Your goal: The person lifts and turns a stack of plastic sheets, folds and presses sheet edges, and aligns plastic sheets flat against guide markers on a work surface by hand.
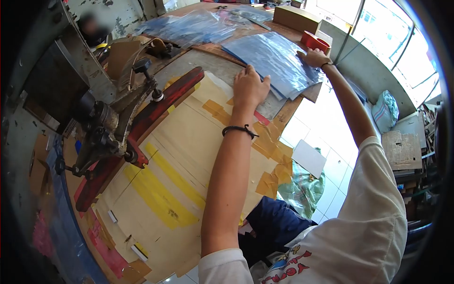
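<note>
A stack of clear plastic sheets (279, 59) with a bluish tint lies at the far end of the work surface. My left hand (250, 87) is at the near left edge of this stack, its fingers bent over the edge and the thumb apart on the sheets. At the far right corner, my right hand (315, 57) reaches out with bent fingers on the sheets' edge, close to a red ring-shaped object (315, 41). Both hands seem to grip the stack, though the undersides of the fingers are hidden.
A press-like machine with a long red bar (142, 137) stands left of a paper-covered board (175, 142) patched with yellow and brown tape. More plastic sheets (194, 27) and a cardboard box (297, 20) lie farther back. Another person (94, 31) is at the upper left.
</note>
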`<state>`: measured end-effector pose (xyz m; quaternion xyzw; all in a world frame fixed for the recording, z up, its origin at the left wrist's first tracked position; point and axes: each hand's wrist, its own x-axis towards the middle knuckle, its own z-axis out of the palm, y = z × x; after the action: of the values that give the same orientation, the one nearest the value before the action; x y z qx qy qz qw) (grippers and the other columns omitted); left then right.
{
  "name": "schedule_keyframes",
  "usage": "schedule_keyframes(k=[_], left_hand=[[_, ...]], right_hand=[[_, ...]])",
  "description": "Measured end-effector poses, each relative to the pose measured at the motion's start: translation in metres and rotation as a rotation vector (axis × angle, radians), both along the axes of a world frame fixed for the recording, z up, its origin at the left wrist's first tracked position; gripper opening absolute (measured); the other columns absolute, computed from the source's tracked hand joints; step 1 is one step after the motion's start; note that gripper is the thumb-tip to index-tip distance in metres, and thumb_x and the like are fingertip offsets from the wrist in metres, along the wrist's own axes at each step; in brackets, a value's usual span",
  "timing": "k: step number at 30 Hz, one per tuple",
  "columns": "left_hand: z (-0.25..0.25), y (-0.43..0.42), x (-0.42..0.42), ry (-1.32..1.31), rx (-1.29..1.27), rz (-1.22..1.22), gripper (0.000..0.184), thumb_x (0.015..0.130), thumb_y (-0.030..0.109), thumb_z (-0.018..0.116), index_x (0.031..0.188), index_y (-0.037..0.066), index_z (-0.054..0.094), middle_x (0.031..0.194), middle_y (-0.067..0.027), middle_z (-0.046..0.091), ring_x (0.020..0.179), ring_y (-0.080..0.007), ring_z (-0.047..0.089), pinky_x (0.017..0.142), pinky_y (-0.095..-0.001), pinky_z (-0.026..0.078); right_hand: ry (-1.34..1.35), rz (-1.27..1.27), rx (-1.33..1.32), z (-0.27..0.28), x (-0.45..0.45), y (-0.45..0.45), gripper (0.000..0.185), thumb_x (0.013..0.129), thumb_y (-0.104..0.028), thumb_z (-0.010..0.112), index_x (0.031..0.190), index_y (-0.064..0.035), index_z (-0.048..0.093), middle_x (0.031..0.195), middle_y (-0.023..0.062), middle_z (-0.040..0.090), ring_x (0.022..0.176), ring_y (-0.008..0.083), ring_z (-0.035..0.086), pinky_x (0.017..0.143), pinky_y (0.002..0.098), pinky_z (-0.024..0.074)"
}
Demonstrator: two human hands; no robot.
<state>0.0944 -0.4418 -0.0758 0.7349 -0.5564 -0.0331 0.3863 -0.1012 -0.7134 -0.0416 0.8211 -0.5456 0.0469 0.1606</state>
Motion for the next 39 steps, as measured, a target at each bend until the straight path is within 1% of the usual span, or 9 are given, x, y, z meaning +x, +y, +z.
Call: schedule_keyframes(k=[1,13,17,23,24,27,30,34,39], left_hand=[[-0.002,0.0,0.0,-0.005,-0.001,0.005,0.076,0.09,0.045,0.058,0.139,-0.011,0.042,0.135,-0.0314,0.052,0.128,-0.0426,0.048,0.111,-0.0431,0.036],[-0.001,-0.005,0.005,0.155,-0.025,0.018,0.08,0.085,0.045,0.063,0.138,-0.012,0.044,0.133,-0.0329,0.053,0.128,-0.0406,0.05,0.11,-0.042,0.037],[0.003,-0.005,0.006,0.196,-0.023,0.009,0.084,0.082,0.046,0.066,0.138,-0.013,0.044,0.132,-0.0337,0.054,0.127,-0.0408,0.052,0.109,-0.0417,0.039],[0.003,-0.002,0.007,0.195,-0.018,0.014,0.086,0.08,0.043,0.071,0.137,-0.015,0.043,0.13,-0.0338,0.055,0.124,-0.0412,0.054,0.108,-0.0414,0.04],[0.004,-0.001,0.006,0.212,-0.028,0.017,0.084,0.08,0.041,0.072,0.136,-0.015,0.044,0.129,-0.0333,0.056,0.124,-0.0409,0.053,0.108,-0.0413,0.039],[0.001,-0.004,0.009,0.32,-0.055,0.009,0.084,0.079,0.041,0.073,0.135,-0.015,0.044,0.129,-0.0334,0.056,0.125,-0.0415,0.052,0.108,-0.0409,0.039],[-0.005,-0.013,0.018,0.453,-0.119,-0.076,0.083,0.079,0.04,0.074,0.134,-0.014,0.045,0.129,-0.0314,0.057,0.125,-0.0388,0.053,0.106,-0.0387,0.041],[0.017,0.008,0.011,0.885,-0.329,-0.345,0.072,0.085,0.039,0.072,0.133,-0.01,0.05,0.13,-0.0229,0.059,0.123,-0.0284,0.056,0.102,-0.0335,0.043],[0.041,0.018,0.004,1.202,-0.506,-0.536,0.065,0.094,0.041,0.065,0.136,-0.005,0.047,0.13,-0.0132,0.057,0.12,-0.0205,0.054,0.102,-0.0308,0.042]], right_hand=[[0.001,-0.026,0.046,0.003,-0.001,0.005,0.093,0.093,-0.073,0.035,0.131,0.01,0.052,0.115,0.0279,0.065,0.113,0.0368,0.063,0.097,0.0443,0.049],[-0.096,-0.024,0.318,0.012,-0.023,-0.011,0.077,0.099,-0.062,0.029,0.113,0.0022,0.069,0.117,0.024,0.067,0.11,0.0363,0.064,0.1,0.044,0.045],[-0.25,-0.079,0.293,0.01,-0.025,-0.028,0.081,0.098,-0.066,0.027,0.113,0.0015,0.07,0.121,0.0249,0.065,0.123,0.0361,0.056,0.107,0.0388,0.0392],[-0.284,-0.014,0.455,0.015,-0.031,-0.055,0.087,0.092,-0.075,0.037,0.138,-0.0025,0.05,0.144,0.0184,0.048,0.136,0.025,0.042,0.111,0.0341,0.0334],[-0.205,0.003,0.4,0.044,-0.022,-0.001,0.085,0.091,-0.075,0.041,0.131,-0.0019,0.058,0.135,0.0196,0.057,0.129,0.0257,0.051,0.107,0.0342,0.039],[-0.023,0.078,0.383,0.059,-0.014,-0.027,0.082,0.086,-0.076,0.049,0.111,-0.0007,0.071,0.102,0.0185,0.071,0.095,0.0258,0.068,0.087,0.0359,0.0508],[-0.278,0.328,0.243,0.075,-0.023,-0.03,0.082,0.085,-0.077,0.052,0.093,0.0015,0.074,0.073,0.014,0.069,0.065,0.0224,0.067,0.068,0.0371,0.0527],[-0.715,0.454,0.0,0.107,-0.032,0.041,0.069,0.088,-0.065,0.056,0.114,-0.0022,0.069,0.066,0.0067,0.062,0.057,0.0162,0.057,0.06,0.0346,0.0481],[-1.003,0.441,-0.028,0.143,-0.07,0.14,0.042,0.093,-0.04,0.064,0.115,-0.0052,0.069,0.064,0.0001,0.057,0.054,0.0058,0.049,0.051,0.0252,0.0402]])
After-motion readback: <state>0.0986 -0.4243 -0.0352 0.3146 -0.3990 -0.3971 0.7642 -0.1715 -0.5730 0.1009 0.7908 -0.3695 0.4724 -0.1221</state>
